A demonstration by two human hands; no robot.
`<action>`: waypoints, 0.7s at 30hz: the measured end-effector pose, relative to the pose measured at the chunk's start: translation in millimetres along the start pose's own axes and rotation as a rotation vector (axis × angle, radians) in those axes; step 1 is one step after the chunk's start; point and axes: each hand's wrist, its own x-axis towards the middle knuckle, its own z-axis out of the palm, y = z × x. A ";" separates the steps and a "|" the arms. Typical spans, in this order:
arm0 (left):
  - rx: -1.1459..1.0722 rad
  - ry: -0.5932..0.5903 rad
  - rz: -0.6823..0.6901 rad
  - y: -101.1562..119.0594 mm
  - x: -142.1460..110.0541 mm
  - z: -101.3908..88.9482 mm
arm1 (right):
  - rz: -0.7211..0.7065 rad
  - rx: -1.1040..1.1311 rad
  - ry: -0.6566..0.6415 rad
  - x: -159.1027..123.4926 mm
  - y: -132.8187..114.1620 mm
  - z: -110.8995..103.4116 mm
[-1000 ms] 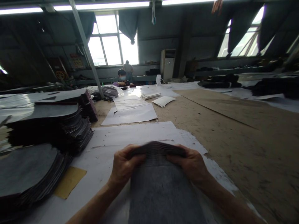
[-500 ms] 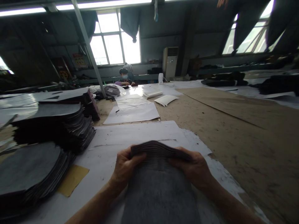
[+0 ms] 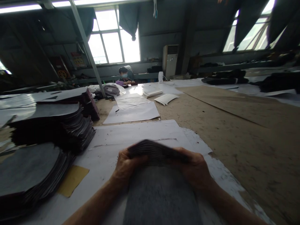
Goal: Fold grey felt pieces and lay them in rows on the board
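Note:
A stack of dark grey fabric sheets (image 3: 161, 193) lies in front of me, its far edge lifted and bowed upward so the layers show. On the left end of that edge, my left hand (image 3: 127, 164) is closed, thumb on top. My right hand (image 3: 193, 164) grips the right end in the same way, its fingers partly hidden and a little blurred. Under the stack is white paper (image 3: 138, 132) spread on the table. The near end of the stack runs out of the bottom of the view.
At left stand a pile of rounded grey pieces (image 3: 30, 165) and a taller dark pile (image 3: 58, 125). A yellow-brown card (image 3: 73, 179) lies beside them. White sheets (image 3: 133, 111) lie farther off on the brown table (image 3: 234, 134). A person (image 3: 125, 76) sits at the far side.
The lifted edge of the stack has shifted slightly left and its bend has become a sharper peak. Both hands keep their hold. The view has tilted a little.

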 end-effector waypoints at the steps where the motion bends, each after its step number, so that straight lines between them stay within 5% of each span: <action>1: -0.018 -0.011 -0.031 -0.6 0.7 -0.5 | -0.033 -0.014 0.014 -0.5 -0.7 0.5; 5: -0.022 0.012 -0.114 -4.4 1.1 1.7 | -0.030 -0.020 0.027 5.8 0.3 0.6; 10: 0.053 0.088 -0.008 -3.8 -1.7 4.3 | 0.090 0.017 -0.047 8.1 7.6 -0.4; 16: 0.096 0.046 -0.076 -5.6 4.1 0.2 | -0.038 -0.142 0.030 5.7 11.9 0.3; 21: 0.253 0.046 -0.069 -5.6 8.5 8.0 | 0.010 -0.235 -0.004 18.6 9.4 -1.3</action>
